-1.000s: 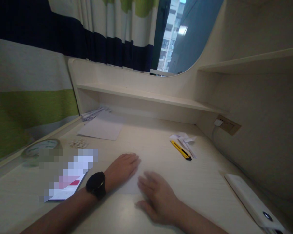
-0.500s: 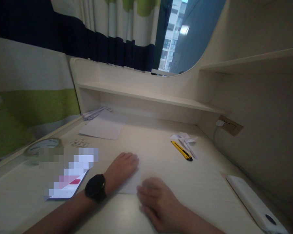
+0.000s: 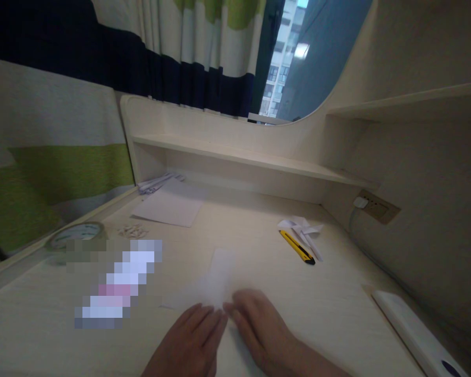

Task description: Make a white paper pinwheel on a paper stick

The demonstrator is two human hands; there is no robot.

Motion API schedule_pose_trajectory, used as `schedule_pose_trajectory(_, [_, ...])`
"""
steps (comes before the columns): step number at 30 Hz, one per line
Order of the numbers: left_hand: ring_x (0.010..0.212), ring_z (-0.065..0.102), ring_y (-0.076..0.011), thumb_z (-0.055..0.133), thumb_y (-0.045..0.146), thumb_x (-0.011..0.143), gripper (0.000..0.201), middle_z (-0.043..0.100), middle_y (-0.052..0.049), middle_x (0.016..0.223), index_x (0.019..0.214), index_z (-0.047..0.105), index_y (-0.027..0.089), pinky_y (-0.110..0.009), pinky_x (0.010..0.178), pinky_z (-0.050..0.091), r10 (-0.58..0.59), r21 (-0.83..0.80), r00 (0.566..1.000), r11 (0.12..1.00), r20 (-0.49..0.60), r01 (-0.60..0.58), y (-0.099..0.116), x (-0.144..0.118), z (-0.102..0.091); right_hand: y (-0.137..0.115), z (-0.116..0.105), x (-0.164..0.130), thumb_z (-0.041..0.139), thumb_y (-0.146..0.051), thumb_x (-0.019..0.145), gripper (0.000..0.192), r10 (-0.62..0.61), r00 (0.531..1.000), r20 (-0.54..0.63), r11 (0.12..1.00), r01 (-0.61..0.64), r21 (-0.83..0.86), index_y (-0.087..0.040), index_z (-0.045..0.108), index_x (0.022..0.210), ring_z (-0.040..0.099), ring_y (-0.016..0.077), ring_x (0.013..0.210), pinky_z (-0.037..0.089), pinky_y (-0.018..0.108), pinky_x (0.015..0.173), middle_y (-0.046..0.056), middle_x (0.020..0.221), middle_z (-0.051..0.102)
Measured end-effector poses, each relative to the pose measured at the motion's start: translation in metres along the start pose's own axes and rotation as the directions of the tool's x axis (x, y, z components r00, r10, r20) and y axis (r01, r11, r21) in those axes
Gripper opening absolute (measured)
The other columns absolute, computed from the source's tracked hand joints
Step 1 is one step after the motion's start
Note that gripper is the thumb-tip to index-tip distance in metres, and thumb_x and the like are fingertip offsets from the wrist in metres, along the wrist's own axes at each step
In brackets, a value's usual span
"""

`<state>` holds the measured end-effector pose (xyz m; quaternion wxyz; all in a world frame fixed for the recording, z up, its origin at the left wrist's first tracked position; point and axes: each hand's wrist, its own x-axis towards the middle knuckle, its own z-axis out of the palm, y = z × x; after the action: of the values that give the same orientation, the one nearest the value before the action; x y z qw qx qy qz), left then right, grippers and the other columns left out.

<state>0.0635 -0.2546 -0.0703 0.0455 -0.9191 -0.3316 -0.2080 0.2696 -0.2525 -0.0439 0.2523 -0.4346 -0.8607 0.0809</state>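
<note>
left hand (image 3: 190, 335) — flat, fingers together on paper (image 3: 215, 280) | right hand (image 3: 255, 327) — flat, touching paper | knife (image 3: 297, 247) right of paper, apart

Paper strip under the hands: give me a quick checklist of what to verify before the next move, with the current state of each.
1. Both hands on the paper strip: ok; left hand and right hand meet at its near end.
2. Strip lying flat: cannot tell, blurred.
3. Yellow utility knife apart from the hands: ok.
4. Knife blade retracted: cannot tell.
5. Paper scraps off the strip: ok.
6. White sheet off the strip: ok.
</note>
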Motion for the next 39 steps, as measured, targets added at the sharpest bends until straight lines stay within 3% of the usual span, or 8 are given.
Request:
schedule_pose_trajectory(5, [0.101, 0.059, -0.0248, 0.051, 0.013, 0.073, 0.047, 0.067, -0.008, 0.112, 0.119, 0.059, 0.02, -0.04, 0.092, 0.045, -0.032, -0.047, 0.999, 0.998, 0.017, 0.033, -0.001, 0.003, 0.001, 0.003, 0.001, 0.001, 0.037, -0.023, 0.096, 0.025, -0.062, 0.998, 0.006, 0.996, 0.063, -0.068, -0.022, 0.056, 0.113, 0.055, 0.0174, 0.108, 0.042, 0.031, 0.096, 0.007, 0.113, 0.063])
schedule_pose_trajectory(10, [0.098, 0.058, -0.0257, 0.053, 0.017, 0.073, 0.042, 0.067, -0.008, 0.107, 0.115, 0.06, 0.022, -0.04, 0.091, 0.044, -0.02, -0.056, 1.0, 0.998, -0.016, 0.019, -0.002, 0.003, -0.007, 0.031, 0.004, 0.016, 0.039, -0.026, 0.096, 0.03, -0.013, 0.997, 0.072, 0.978, 0.028, -0.206, -0.024, 0.055, 0.12, 0.047, 0.0214, 0.122, 0.038, 0.039, 0.102, 0.008, 0.121, 0.061])
schedule_pose_trajectory(16, [0.099, 0.057, -0.0254, 0.054, 0.016, 0.074, 0.043, 0.067, -0.007, 0.109, 0.117, 0.059, 0.022, -0.039, 0.09, 0.044, 0.023, -0.044, 0.999, 0.999, -0.035, -0.024, -0.005, 0.002, -0.001, 0.071, 0.009, 0.053, 0.035, -0.026, 0.097, 0.032, 0.039, 0.998, 0.058, 0.946, -0.018, -0.323, -0.023, 0.055, 0.122, 0.046, 0.022, 0.124, 0.034, 0.042, 0.104, 0.008, 0.123, 0.061])
schedule_pose_trajectory(20, [0.094, 0.058, -0.0253, 0.053, 0.017, 0.077, 0.036, 0.068, -0.006, 0.104, 0.112, 0.062, 0.023, -0.04, 0.085, 0.046, -0.033, -0.056, 0.999, 0.998, -0.026, 0.031, -0.005, 0.002, 0.008, 0.084, 0.009, 0.069, 0.035, -0.028, 0.098, 0.032, 0.058, 0.998, 0.035, 0.936, -0.042, -0.349, -0.02, 0.056, 0.121, 0.048, 0.0227, 0.121, 0.032, 0.043, 0.106, 0.009, 0.12, 0.063])
schedule_pose_trajectory(23, [0.097, 0.057, -0.0254, 0.052, 0.019, 0.079, 0.04, 0.067, -0.007, 0.108, 0.118, 0.058, 0.025, -0.04, 0.087, 0.046, 0.002, -0.075, 1.0, 0.997, -0.021, -0.003, -0.005, 0.002, 0.001, 0.09, 0.01, 0.073, 0.036, -0.027, 0.097, 0.032, 0.043, 0.998, 0.045, 0.93, -0.024, -0.366, -0.021, 0.056, 0.121, 0.047, 0.0228, 0.123, 0.03, 0.045, 0.107, 0.01, 0.119, 0.063])
schedule_pose_trajectory(29, [0.096, 0.057, -0.0248, 0.054, 0.016, 0.073, 0.043, 0.067, -0.006, 0.106, 0.115, 0.06, 0.024, -0.039, 0.088, 0.046, -0.058, -0.092, 0.998, 0.994, 0.015, 0.059, -0.001, 0.006, -0.017, 0.094, 0.012, 0.069, 0.036, -0.023, 0.096, 0.036, 0.004, 0.999, 0.049, 0.921, 0.016, -0.389, -0.021, 0.051, 0.128, 0.041, 0.024, 0.13, 0.031, 0.046, 0.107, 0.011, 0.127, 0.058])
schedule_pose_trajectory(39, [0.098, 0.057, -0.0247, 0.054, 0.015, 0.074, 0.043, 0.067, -0.007, 0.107, 0.116, 0.059, 0.024, -0.038, 0.087, 0.046, -0.051, -0.1, 0.999, 0.994, 0.007, 0.051, -0.001, 0.008, -0.018, 0.065, 0.003, 0.042, 0.042, -0.017, 0.09, 0.039, -0.106, 0.99, 0.095, 0.929, 0.133, -0.345, -0.017, 0.05, 0.127, 0.034, 0.0242, 0.134, 0.03, 0.046, 0.108, 0.014, 0.126, 0.059])
